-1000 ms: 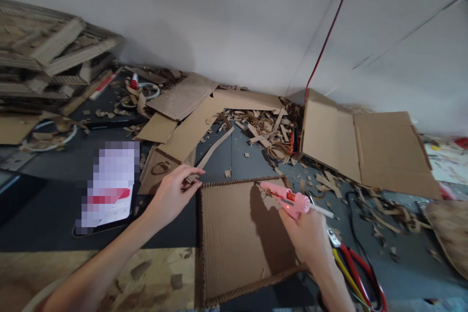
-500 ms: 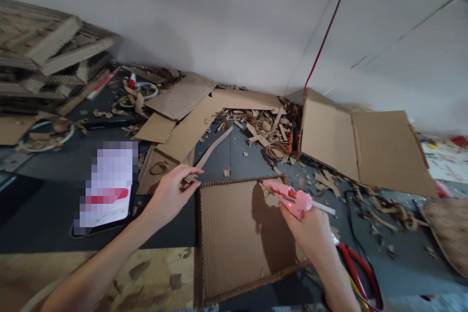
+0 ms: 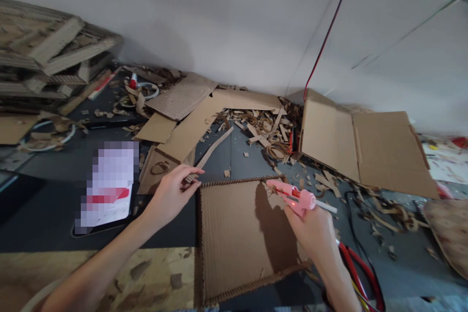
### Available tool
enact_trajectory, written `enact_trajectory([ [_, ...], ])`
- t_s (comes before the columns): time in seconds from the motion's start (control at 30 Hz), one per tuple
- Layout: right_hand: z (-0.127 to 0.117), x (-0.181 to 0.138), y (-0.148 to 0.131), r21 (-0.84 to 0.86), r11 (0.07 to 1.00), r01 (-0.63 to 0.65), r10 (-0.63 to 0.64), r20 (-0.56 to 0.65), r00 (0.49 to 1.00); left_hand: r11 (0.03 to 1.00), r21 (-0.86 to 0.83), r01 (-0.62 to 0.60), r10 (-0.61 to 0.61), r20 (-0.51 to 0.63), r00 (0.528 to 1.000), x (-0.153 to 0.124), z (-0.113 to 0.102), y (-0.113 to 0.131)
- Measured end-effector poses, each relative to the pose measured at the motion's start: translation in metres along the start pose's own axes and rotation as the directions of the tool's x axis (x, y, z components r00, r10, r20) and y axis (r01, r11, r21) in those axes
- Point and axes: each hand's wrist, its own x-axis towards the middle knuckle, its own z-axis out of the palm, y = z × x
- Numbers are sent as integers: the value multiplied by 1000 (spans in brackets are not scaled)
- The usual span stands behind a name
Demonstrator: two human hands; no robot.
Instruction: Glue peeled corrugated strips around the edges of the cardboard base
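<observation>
A square cardboard panel (image 3: 234, 234) with ridged corrugated strips along its edges lies in front of me. My right hand (image 3: 313, 226) is wrapped round a pink hot glue gun (image 3: 302, 201), a clear glue stick poking out of its back. The gun's nozzle is at the panel's far edge, near the far right corner. My left hand (image 3: 175, 187) is closed at the far left corner, pinching a narrow corrugated cardboard strip (image 3: 214, 148) by its near end. The strip's other end stretches away across the dark table.
Loose cardboard sheets (image 3: 183, 95) and scraps (image 3: 263, 129) lie at the back, beside an open cardboard box (image 3: 329, 136). A phone (image 3: 109, 185) lies left. Red-handled pliers (image 3: 360, 268) and a black cable (image 3: 351, 219) are right. Cardboard frames (image 3: 54, 53) stand stacked far left.
My right hand and the glue gun have shifted slightly to the right along the panel's far edge. My left hand holds the strip in the same spot.
</observation>
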Motion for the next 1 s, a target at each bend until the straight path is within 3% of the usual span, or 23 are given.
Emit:
enact_trajectory([
  [0.3,-7,0,-2,-137,986,-91,100,58,993,1000,-7,1,-1,3,1000,0,0,-1],
  [0.73,-1,-1,7,-314,943,-110,116,2,993,1000,-12,-20,20,-16,1000,0,-1,-1],
  [1.0,-16,6,4,-333,936,-112,142,67,988,1000,-27,4,-4,0,1000,0,-1,-1],
])
